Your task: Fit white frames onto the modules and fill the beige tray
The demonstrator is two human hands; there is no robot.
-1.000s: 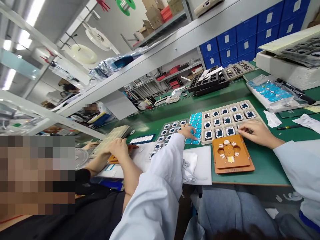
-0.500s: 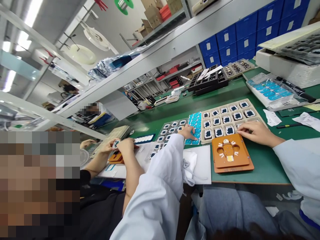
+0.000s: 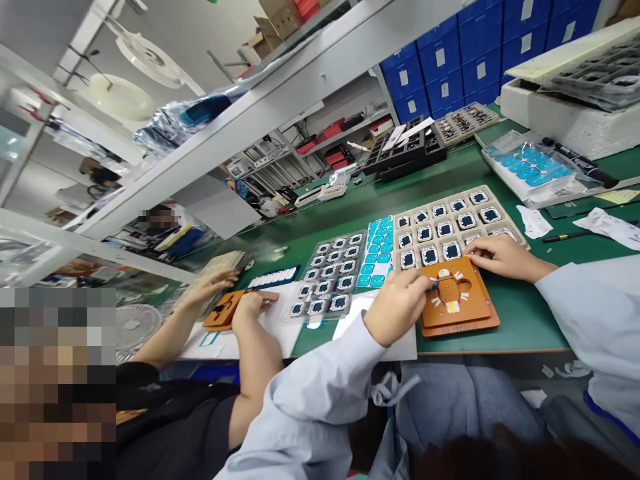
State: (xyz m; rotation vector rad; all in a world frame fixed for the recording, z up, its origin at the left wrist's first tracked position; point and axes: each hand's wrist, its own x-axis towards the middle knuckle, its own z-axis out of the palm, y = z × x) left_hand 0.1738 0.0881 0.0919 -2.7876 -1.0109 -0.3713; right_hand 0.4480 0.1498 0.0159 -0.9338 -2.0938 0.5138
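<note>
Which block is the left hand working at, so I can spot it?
On the green bench, find the beige parts tray. In front of it lies an orange jig plate, the left hand at its edge. Unlike the trays, it is orange with one central nest.

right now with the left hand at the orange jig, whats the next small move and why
Probably ease the left hand a touch further right, so its fingertips come over the cut-out in the middle of the orange jig. The fingertips sit just at the jig's left edge, pinched around something too small to make out. The right hand rests at the jig's far corner beside the beige tray, seemingly steadying things.
</note>
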